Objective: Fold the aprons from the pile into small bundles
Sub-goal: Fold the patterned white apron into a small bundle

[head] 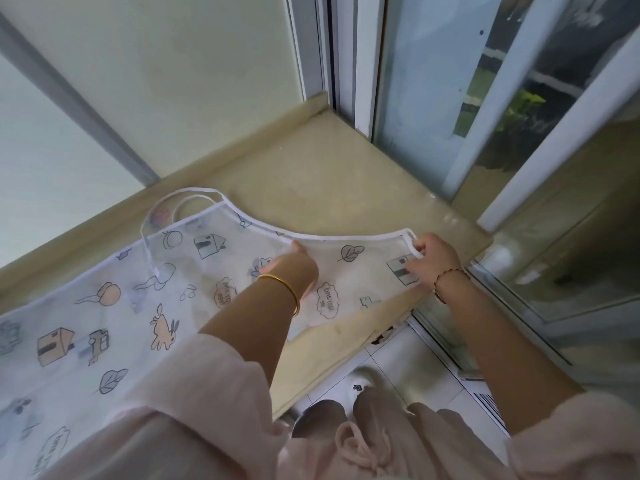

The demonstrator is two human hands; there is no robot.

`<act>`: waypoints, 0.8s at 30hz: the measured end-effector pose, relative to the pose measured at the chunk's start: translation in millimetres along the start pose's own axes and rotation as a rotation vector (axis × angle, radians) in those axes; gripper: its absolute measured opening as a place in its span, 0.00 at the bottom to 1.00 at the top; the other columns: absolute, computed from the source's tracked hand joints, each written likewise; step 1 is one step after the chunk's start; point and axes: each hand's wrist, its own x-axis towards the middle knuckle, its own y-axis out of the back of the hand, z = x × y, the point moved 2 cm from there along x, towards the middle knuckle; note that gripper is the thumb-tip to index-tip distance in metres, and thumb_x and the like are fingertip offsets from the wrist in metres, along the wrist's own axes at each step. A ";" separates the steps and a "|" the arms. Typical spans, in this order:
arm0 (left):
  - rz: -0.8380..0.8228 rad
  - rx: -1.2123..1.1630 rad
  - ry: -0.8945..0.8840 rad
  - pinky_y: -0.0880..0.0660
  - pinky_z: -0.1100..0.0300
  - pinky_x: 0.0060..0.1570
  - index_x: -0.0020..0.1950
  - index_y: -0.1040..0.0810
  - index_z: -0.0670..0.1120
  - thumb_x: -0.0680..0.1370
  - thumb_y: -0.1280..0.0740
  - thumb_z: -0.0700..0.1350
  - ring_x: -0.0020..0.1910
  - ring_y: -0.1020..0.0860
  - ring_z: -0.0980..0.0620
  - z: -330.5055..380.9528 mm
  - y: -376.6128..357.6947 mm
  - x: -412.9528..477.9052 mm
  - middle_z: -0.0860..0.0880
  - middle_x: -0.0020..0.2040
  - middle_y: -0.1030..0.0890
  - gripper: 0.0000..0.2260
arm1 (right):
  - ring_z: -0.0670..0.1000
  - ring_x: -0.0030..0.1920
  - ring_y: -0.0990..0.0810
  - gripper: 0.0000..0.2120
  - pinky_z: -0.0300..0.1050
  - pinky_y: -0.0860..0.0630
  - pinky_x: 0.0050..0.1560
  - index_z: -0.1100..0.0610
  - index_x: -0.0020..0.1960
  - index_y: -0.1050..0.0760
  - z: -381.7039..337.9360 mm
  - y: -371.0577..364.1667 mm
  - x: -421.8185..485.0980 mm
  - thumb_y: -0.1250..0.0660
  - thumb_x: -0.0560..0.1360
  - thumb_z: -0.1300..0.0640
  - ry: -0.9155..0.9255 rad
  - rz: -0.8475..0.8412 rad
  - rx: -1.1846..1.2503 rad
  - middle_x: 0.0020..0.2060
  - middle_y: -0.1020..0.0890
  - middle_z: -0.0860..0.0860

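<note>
Two outstretched hands (293, 268) (434, 259) on apron (114, 317)

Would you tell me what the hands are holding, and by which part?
The right hand pinches the apron by its white corner tie; the left hand only presses on it.

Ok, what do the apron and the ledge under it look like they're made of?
The apron looks like thin, translucent plastic film or coated fabric: the beige beneath shows through its printed cartoons. Its white trim seems to be woven tape. The ledge looks like polished stone or tile, judging by its glossy reflections.
</note>
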 end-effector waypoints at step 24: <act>0.325 0.256 -0.348 0.31 0.55 0.44 0.64 0.32 0.43 0.78 0.37 0.38 0.57 0.25 0.43 3.7 35.4 40.2 0.45 0.59 0.28 0.15 | 0.54 0.57 0.30 0.14 0.48 0.33 0.54 0.55 0.60 0.31 -84.7 -61.7 18.8 0.36 0.75 0.55 0.550 -0.078 -0.808 0.56 0.28 0.52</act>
